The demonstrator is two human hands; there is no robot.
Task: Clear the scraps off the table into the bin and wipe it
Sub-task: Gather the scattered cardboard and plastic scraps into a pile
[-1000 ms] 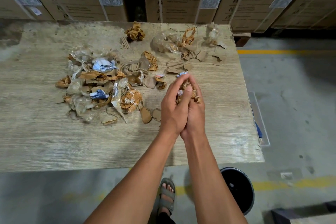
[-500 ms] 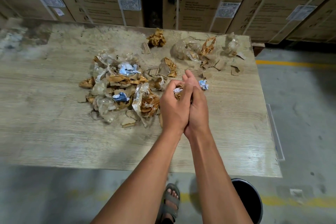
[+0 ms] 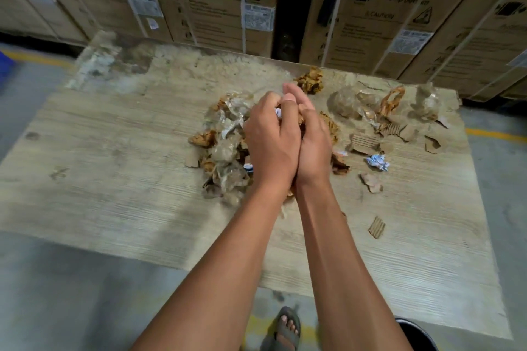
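Observation:
My left hand (image 3: pixel 271 139) and my right hand (image 3: pixel 312 137) are pressed together over the middle of the wooden table (image 3: pixel 114 179), cupped around a bundle of brown paper and plastic scraps. A pile of crumpled plastic and cardboard scraps (image 3: pixel 225 157) lies just left of my hands. More scraps (image 3: pixel 370 111) are spread to the right, among them a blue-and-white wrapper (image 3: pixel 377 162) and small cardboard bits (image 3: pixel 376 226). The black bin (image 3: pixel 419 333) shows only as a rim at the bottom right, below the table's front edge.
Stacked cardboard cartons (image 3: pixel 222 0) stand right behind the table. Grey concrete floor with yellow lines surrounds it. My sandalled foot (image 3: pixel 285 330) is on the floor by the table's front edge, left of the bin.
My joined hands have moved forward and left, from the right side of the pile to over its middle. The view has shifted left and closer to the table.

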